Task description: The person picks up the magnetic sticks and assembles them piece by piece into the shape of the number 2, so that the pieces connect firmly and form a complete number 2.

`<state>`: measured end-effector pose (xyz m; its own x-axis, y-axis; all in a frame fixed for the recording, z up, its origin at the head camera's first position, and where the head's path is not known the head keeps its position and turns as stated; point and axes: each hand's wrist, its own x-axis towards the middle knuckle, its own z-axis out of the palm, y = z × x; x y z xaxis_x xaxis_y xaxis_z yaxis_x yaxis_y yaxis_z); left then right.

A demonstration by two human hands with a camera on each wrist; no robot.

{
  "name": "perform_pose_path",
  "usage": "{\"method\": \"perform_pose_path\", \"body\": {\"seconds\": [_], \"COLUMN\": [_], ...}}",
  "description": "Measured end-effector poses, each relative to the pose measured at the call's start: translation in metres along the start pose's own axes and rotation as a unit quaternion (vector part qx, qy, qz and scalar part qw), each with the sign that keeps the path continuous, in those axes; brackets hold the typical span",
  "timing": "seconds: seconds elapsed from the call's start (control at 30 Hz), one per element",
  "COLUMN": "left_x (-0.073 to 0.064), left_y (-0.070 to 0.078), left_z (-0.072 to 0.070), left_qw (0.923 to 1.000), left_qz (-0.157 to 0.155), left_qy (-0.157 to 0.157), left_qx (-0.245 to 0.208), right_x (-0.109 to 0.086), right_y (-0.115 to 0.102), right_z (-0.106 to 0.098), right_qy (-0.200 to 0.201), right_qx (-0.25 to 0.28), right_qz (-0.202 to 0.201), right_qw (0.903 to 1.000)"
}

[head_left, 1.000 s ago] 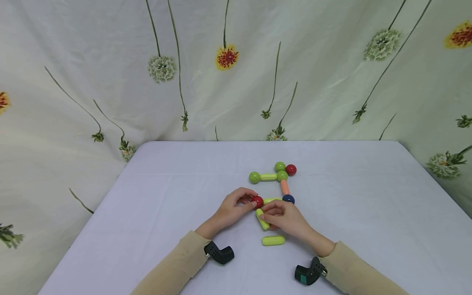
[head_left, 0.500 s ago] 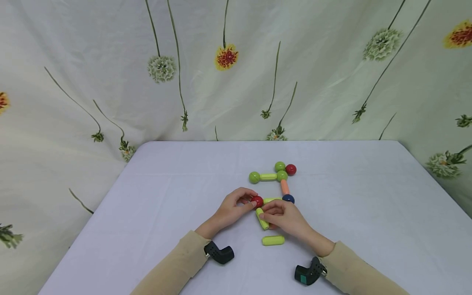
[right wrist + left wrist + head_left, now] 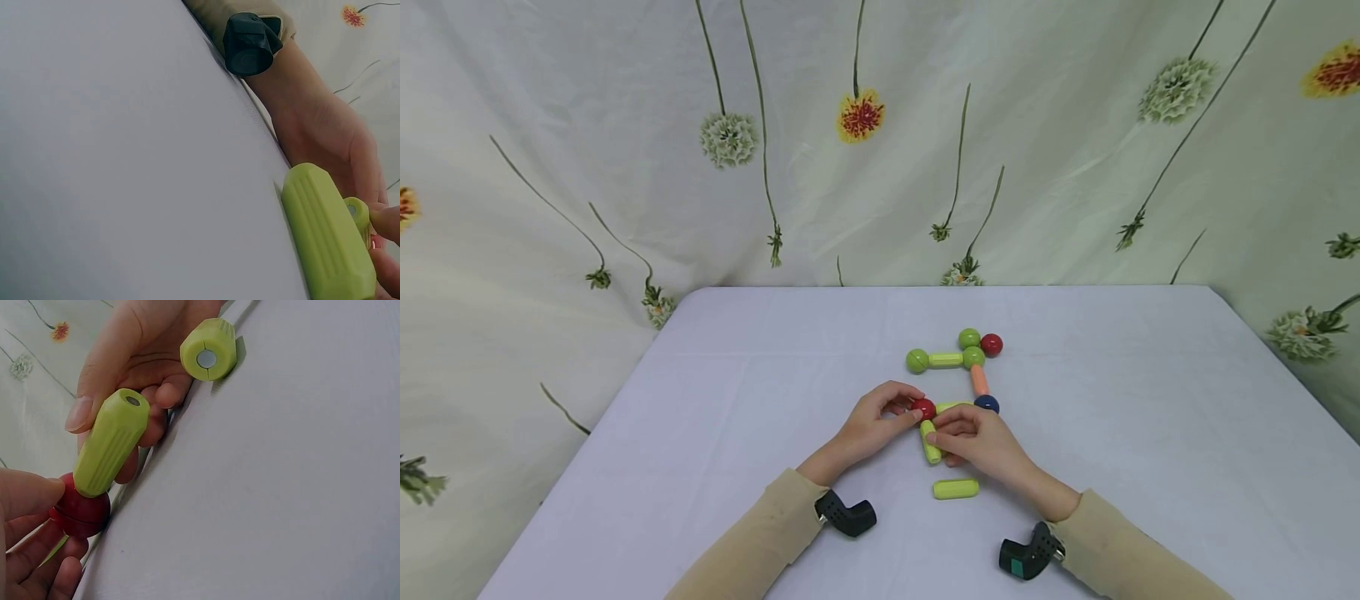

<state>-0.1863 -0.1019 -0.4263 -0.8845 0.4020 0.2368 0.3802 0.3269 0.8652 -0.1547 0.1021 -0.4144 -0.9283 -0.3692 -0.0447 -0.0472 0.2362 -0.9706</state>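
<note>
Left grip point(image 3: 876, 421) pinches red ball point(image 3: 82, 514), right grip point(image 3: 988, 437) green rod point(image 3: 112, 447); uneven push could roll ball toward table's point(image 3: 760, 375) left edge.

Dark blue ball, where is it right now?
In the head view, the dark blue ball sits right of centre on the table, just beyond the right hand, at the near end of the orange stick.

No readable text or labels.
</note>
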Motion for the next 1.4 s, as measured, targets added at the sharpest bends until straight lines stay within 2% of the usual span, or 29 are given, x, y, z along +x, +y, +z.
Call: {"method": "perform_pose_path", "body": {"seconds": [0.17, 0.37, 0.6, 0.73, 1.23, 1.4], "left_x": [0.0, 0.0, -0.006, -0.008, -0.007, -0.003], "left_y": [-0.001, 0.003, 0.036, 0.043, 0.043, 0.019], "left_z": [0.0, 0.002, -0.003, -0.004, -0.004, 0.001], "left_qw": [1.0, 0.9998, 0.9998, 0.9999, 0.9998, 0.9998], "left_qz": [0.0, -0.016, -0.015, -0.011, -0.016, -0.014], "left_qy": [0.0, 0.008, 0.001, 0.001, -0.001, 0.005], "left_qx": [-0.002, 0.008, 0.009, 0.008, 0.007, 0.008], "right_x": [0.0, -0.001, 0.0, 0.0, -0.001, -0.001], "right_y": [-0.001, -0.002, -0.002, -0.002, -0.003, -0.003], "right_z": [0.0, -0.001, -0.001, -0.001, -0.001, -0.001], "right_qy": [-0.001, -0.005, -0.009, -0.012, -0.018, -0.018], "right_qx": [0.003, 0.014, 0.014, 0.007, 0.004, 0.001], "right_qz": [0.0, -0.001, -0.001, -0.002, -0.008, -0.01], "right_qw": [1.0, 0.9999, 0.9999, 0.9999, 0.9998, 0.9998]}}
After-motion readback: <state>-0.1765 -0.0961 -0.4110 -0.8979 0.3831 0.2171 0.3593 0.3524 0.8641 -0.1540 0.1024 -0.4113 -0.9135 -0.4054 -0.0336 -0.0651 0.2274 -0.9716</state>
